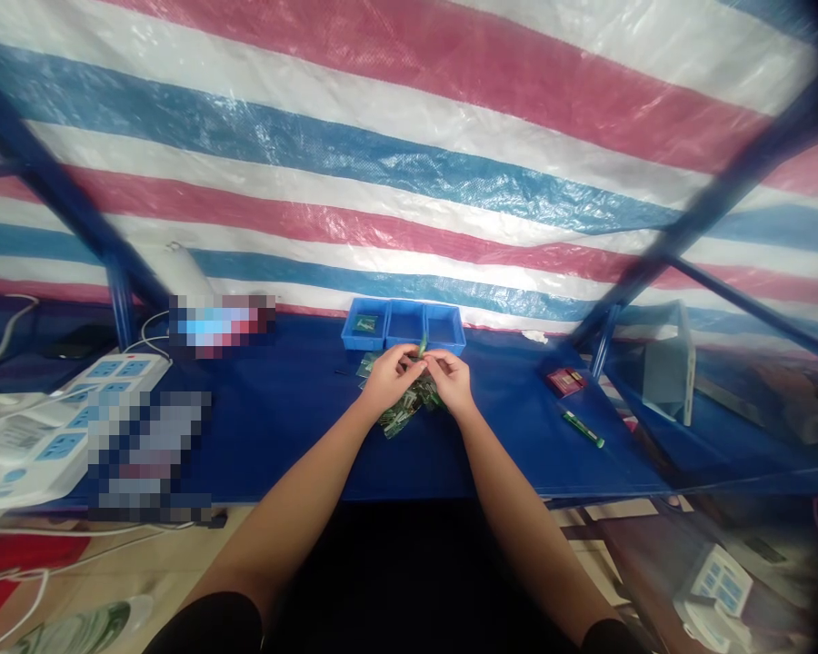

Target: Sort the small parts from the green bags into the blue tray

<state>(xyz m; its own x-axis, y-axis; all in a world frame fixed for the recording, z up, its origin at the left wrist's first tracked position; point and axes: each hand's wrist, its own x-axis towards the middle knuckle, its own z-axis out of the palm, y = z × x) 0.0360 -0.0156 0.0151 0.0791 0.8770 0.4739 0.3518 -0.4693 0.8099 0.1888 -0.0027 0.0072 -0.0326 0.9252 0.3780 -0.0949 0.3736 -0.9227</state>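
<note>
Both my hands meet over a pile of small, flat green pieces (399,416) on the blue table. My left hand (388,374) is closed, with its thumb and fingers pinching a small green piece (423,343) whose tip points up. My right hand (452,379) pinches the same piece from the other side. What it is exactly is too small to tell. Just beyond my hands are three blue bins (364,342) side by side. The left bin holds a flat green piece (366,323).
A long power strip (61,436) with cables lies at the left, near blurred-out items. A red packet (565,381) and a green tube-like packet (583,430) are at the right. Blue metal posts (601,341) flank the table, with a striped plastic sheet (409,163) behind.
</note>
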